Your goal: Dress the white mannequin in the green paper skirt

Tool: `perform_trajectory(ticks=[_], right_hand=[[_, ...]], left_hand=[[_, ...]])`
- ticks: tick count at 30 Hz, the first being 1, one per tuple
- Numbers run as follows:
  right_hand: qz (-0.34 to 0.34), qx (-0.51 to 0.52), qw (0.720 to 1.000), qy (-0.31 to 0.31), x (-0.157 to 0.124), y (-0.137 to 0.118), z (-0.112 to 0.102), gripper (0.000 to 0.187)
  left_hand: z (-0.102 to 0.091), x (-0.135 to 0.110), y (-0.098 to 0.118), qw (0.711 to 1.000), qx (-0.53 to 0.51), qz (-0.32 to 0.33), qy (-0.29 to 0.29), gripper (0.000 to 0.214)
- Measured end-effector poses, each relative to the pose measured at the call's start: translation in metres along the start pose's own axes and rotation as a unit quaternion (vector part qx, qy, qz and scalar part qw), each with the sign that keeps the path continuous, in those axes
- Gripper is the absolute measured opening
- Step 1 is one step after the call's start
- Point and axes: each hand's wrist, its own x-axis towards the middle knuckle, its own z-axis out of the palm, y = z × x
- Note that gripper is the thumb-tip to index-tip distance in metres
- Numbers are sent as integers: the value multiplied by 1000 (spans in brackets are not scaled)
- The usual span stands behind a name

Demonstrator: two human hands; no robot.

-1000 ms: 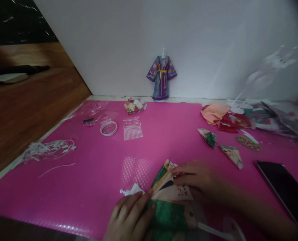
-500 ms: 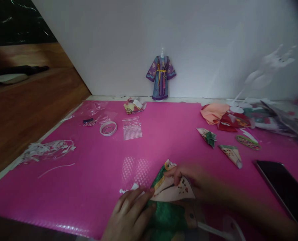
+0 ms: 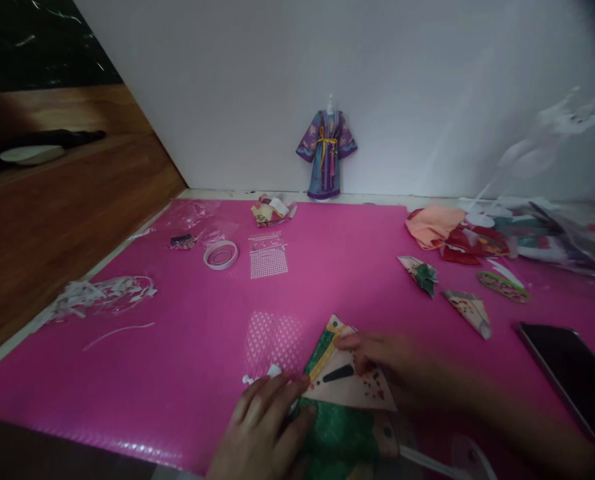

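- From where I stand, I see the cloth, green and cream with a yellow band, at the near edge of the pink mat, between the person's two hands.
- The left hand lies at the left side of the cloth, palm down. Its fingers are slightly bent and near each other, and the tips touch the cloth; if they pinch something underneath, I am not able to see.
- The right hand comes from the right side and bends its fingers over the upper cream part, near the yellow band. It is a little blurred, so how far its fingers are apart, and if they grip the cloth or only touch it, is not clear to me.
- A white piece shows just beyond the left fingers (most of it is hidden).
- To the right lie two folded pieces: one with green, another rolled to a cone. The phone is nearer to the right arm.
- Farther left there are a white ring and, beside it, a bead sheet.
- Against the wall, upright, stands a small figure in a purple robe.
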Motion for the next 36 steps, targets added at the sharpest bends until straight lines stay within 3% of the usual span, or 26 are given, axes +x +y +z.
perform_trajectory(ticks=[4, 13, 19, 28, 32, 36], right_hand=[[9, -18, 1000, -3, 2, -2, -6, 9], [-79, -112, 989, 50, 0, 7, -7, 19], [-109, -166, 980, 23, -2, 1, -10, 20], [-137, -213, 967, -12, -7, 6, -14, 26], [-135, -207, 969, -13, -10, 3, -20, 23], [-121, -190, 974, -1, -15, -1, -20, 19]], left_hand=[[-1, 2, 1, 1000, -2, -7, 3, 40], [1, 3, 2, 1000, 2, -13, 11, 46], [3, 1, 1, 1000, 1, -17, 7, 53], [3, 0, 0, 1000, 10, -16, 0, 45], [0, 2, -3, 998, 52, 21, -6, 37], [-1, 1, -9, 995, 88, 52, -22, 45]])
